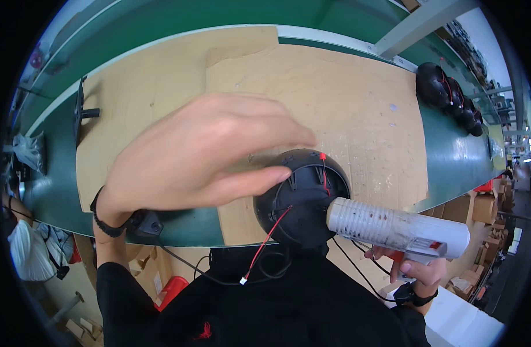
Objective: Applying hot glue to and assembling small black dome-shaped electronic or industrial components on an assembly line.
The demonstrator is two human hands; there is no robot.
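A round black plastic housing (303, 222) lies at the near edge of the bench, its hollow side with ribs facing up. A red wire reaches its upper rim, and a red-and-black wire ends in a small white connector (243, 280) hanging over the near side. My left hand (219, 147), slightly blurred, hovers above the housing's upper left with thumb and fingers apart and nothing visible between them. At lower right, my right hand (419, 272) is wrapped round the grip of a white, cylindrical glue gun (393, 228). The gun's nozzle end points at the housing's right side.
Cardboard sheets (335, 87) cover the green bench (450, 150). Several black round housings (436, 87) with wires stand at far right. A black part with a peg (89, 113) is at far left. A dark cable device (147, 224) sits below my left wrist, its cable running toward my lap.
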